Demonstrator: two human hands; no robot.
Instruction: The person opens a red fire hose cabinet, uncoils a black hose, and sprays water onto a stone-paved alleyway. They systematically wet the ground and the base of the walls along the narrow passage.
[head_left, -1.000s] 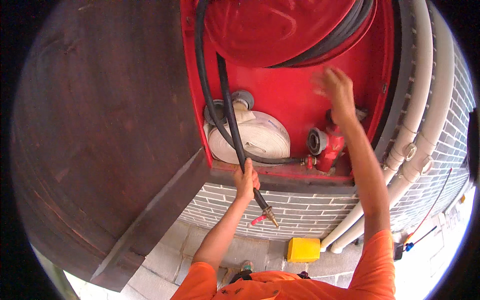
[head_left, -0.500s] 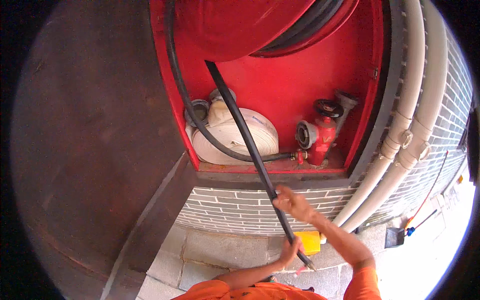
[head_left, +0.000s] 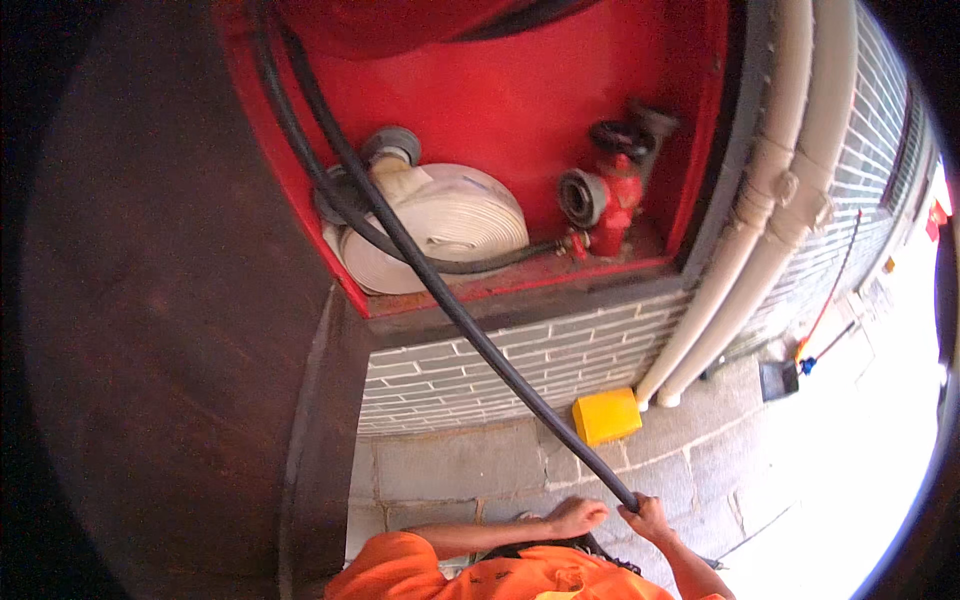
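Observation:
A black rubber hose (head_left: 480,340) runs taut from the upper left of the red cabinet, over its sill, down to my body. My right hand (head_left: 648,517) is wrapped round it near the lower right. My left hand (head_left: 580,517) is just left of that grip, off the hose, its fingers curled with nothing visible in them. Inside the cabinet lie a rolled white fire hose (head_left: 440,225) with a grey coupling (head_left: 392,146) and a red hydrant valve (head_left: 618,205). A thinner black hose (head_left: 500,262) joins a small fitting beside the valve. The red reel (head_left: 380,22) is partly cut off above.
A dark door panel (head_left: 160,300) fills the left side. Two beige pipes (head_left: 745,230) run down the brick wall (head_left: 480,375) at right. A yellow box (head_left: 607,416) stands on the paving by the wall, with a dustpan (head_left: 778,380) farther right.
My right hand has pulled the hose down and right, toward my body. My left hand has let go of the hose. The view has shifted, and the hose now comes out farther left.

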